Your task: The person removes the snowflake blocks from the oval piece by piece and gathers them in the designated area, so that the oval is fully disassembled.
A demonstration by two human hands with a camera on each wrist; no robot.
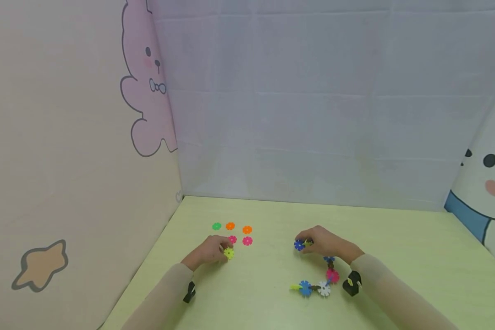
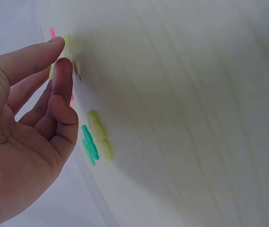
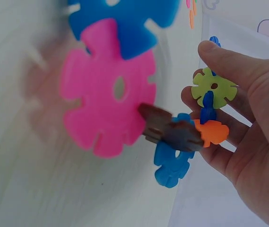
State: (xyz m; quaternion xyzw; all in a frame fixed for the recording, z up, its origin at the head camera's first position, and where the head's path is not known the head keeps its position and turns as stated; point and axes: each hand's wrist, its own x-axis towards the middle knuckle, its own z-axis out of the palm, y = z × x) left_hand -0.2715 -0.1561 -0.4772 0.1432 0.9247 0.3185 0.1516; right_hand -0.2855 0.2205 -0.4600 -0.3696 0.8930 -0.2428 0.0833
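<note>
My left hand (image 1: 212, 250) pinches a yellow snowflake disc (image 1: 228, 253) at its edge, between thumb and fingers. In the left wrist view, the thumb and fingers partly hide this disc. My right hand (image 1: 323, 241) holds one end of a chain of interlocked snowflake discs. At that end a dark blue disc (image 1: 299, 245) faces left, joined to a yellow-green disc (image 3: 214, 88) between thumb and fingers. Beyond them the chain runs through an orange disc (image 3: 212, 132), a brown disc (image 3: 177, 132) and a pink disc (image 3: 108, 94). The palm hides part of it in the head view.
Past the left hand lie loose discs: green (image 1: 216, 226), orange (image 1: 247, 229) and pink (image 1: 247, 240) among them. The chain's other end, with a white disc (image 1: 323, 288) and a blue disc (image 1: 305, 288), curves across the table (image 1: 247, 302) toward the front.
</note>
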